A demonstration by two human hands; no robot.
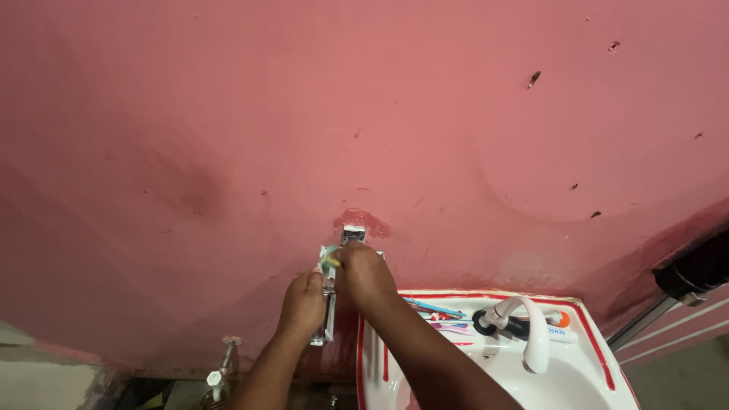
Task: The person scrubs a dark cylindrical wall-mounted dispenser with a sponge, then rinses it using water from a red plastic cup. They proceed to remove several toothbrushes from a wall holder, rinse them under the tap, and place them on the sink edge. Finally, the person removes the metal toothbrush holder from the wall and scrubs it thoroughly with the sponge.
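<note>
Both forearms rise from the bottom edge toward a shiny metal holder (pixel 329 311) fixed to the pink wall (pixel 228 114). Left hand (pixel 303 304) curls against the holder's side; whether it grips cannot be told. Right hand (pixel 364 269) pinches a crinkled, pale packet (pixel 328 258) at the holder's top. At the lower right, a glossy white sink (pixel 600 372) with red trim carries toothbrushes (pixel 440 311), a toothpaste tube (pixel 558 332) and a curved white tap (pixel 531 334). The wall is smooth, stained and pitted.

Stained pink wall (pixel 364 114), white basin (pixel 600 364), perhaps chipped
</note>
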